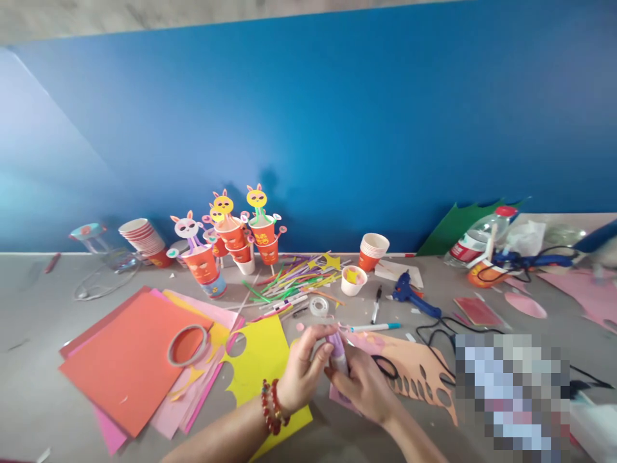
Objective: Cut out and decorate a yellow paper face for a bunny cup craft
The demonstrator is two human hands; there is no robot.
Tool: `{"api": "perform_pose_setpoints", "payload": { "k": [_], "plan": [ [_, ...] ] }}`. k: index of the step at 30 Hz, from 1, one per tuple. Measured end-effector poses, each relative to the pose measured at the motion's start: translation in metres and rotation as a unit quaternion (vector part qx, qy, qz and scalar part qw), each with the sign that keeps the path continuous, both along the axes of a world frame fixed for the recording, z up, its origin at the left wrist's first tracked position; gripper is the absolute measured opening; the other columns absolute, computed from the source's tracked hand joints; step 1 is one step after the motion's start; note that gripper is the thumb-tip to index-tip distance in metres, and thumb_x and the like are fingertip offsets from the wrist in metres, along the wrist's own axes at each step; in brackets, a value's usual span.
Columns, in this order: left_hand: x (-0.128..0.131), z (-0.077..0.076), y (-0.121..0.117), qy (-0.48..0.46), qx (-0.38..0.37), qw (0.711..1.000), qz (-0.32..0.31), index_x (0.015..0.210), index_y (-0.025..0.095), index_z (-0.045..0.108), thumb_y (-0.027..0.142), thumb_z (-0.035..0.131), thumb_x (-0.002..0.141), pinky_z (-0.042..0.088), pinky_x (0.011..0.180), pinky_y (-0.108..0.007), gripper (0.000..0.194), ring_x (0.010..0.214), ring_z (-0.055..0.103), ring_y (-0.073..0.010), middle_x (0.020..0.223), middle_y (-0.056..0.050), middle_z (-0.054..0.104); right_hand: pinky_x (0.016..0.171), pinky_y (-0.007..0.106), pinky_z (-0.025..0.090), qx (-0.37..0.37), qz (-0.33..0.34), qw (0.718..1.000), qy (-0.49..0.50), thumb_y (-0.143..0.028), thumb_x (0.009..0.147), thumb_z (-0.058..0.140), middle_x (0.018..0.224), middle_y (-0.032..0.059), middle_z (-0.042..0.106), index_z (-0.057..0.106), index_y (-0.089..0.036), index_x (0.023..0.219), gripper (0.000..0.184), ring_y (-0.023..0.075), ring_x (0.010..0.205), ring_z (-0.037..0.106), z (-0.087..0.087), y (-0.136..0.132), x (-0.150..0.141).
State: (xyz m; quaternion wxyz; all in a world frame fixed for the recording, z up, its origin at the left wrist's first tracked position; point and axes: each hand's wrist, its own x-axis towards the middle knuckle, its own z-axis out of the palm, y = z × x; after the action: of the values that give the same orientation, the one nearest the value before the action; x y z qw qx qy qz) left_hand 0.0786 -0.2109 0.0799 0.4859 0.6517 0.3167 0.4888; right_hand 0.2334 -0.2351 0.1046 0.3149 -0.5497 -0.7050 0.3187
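Both my hands meet low in the middle of the view over a grey table point(38, 386). My right hand point(364, 386) is wrapped round a purple glue stick point(337, 352), held upright. My left hand point(303, 370), with a red bead bracelet on its wrist, pinches the top of the same stick. Under my hands lie a yellow sheet point(263, 357) with round holes and a tan sheet point(419, 373) with several oval cut-outs. Black-handled scissors point(385, 368) rest on the tan sheet, just right of my right hand.
Orange and pink sheets point(130, 360) with a tape ring point(187, 344) lie left. Behind stand paper-cup bunny figures point(231, 235), cup stacks point(144, 239), coloured straws point(289, 283), a blue glue gun point(412, 296), markers point(373, 327) and a bottle point(475, 241). A blue wall rises behind.
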Motion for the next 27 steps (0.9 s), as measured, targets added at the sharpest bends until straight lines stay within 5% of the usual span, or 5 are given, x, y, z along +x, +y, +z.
{"api": "perform_pose_setpoints", "payload": {
  "k": [3, 9, 14, 19, 27],
  "plan": [
    [0.002, 0.003, -0.004, -0.039, -0.024, 0.998, -0.03, 0.121, 0.021, 0.06, 0.038, 0.047, 0.102, 0.05, 0.093, -0.035, 0.029, 0.102, 0.064, -0.0221, 0.11, -0.009, 0.068, 0.06, 0.026, 0.044, -0.003, 0.056, 0.998, 0.008, -0.025, 0.084, 0.051, 0.067, 0.0011, 0.068, 0.054, -0.022, 0.071, 0.013, 0.0206, 0.066, 0.064, -0.001, 0.0, -0.002],
    [0.0, 0.011, -0.001, -0.009, -0.026, 0.996, -0.079, 0.129, 0.023, 0.057, 0.031, 0.045, 0.102, 0.044, 0.107, -0.041, 0.03, 0.122, 0.057, -0.0244, 0.13, -0.01, 0.063, 0.063, 0.03, 0.048, 0.009, 0.051, 0.997, -0.051, -0.037, 0.091, 0.044, 0.075, 0.0068, 0.072, 0.063, -0.02, 0.085, 0.026, 0.0262, 0.077, 0.069, -0.01, 0.011, 0.004],
    [-0.016, 0.009, 0.011, 0.079, 0.009, 0.996, -0.051, 0.156, 0.03, 0.016, 0.025, 0.053, 0.097, 0.047, 0.104, -0.044, 0.07, 0.129, 0.052, -0.0255, 0.149, -0.013, 0.046, 0.06, 0.028, 0.046, 0.028, -0.099, 0.983, -0.152, -0.048, 0.091, 0.048, 0.081, 0.0082, 0.075, 0.064, -0.021, 0.089, 0.031, 0.0256, 0.074, 0.071, -0.026, 0.049, 0.041],
    [-0.045, 0.004, 0.008, 0.202, 0.028, 0.979, -0.022, 0.123, 0.026, 0.062, 0.024, 0.05, 0.098, 0.044, 0.107, -0.044, 0.027, 0.128, 0.053, -0.0262, 0.135, -0.011, 0.058, 0.059, 0.027, 0.045, 0.091, -0.183, 0.958, -0.202, -0.048, 0.089, 0.051, 0.079, 0.0101, 0.074, 0.062, -0.021, 0.078, 0.031, 0.0259, 0.075, 0.071, -0.042, 0.087, 0.074],
    [-0.07, -0.014, -0.019, 0.272, 0.039, 0.961, -0.011, 0.104, 0.024, 0.066, 0.022, 0.049, 0.098, 0.052, 0.098, -0.034, 0.018, 0.114, 0.064, -0.021, 0.12, -0.008, 0.067, 0.057, 0.027, 0.043, 0.092, -0.155, 0.96, -0.214, -0.043, 0.085, 0.06, 0.069, 0.0057, 0.071, 0.062, -0.021, 0.076, 0.023, 0.0224, 0.063, 0.068, -0.07, 0.101, 0.072]
  ]
}}
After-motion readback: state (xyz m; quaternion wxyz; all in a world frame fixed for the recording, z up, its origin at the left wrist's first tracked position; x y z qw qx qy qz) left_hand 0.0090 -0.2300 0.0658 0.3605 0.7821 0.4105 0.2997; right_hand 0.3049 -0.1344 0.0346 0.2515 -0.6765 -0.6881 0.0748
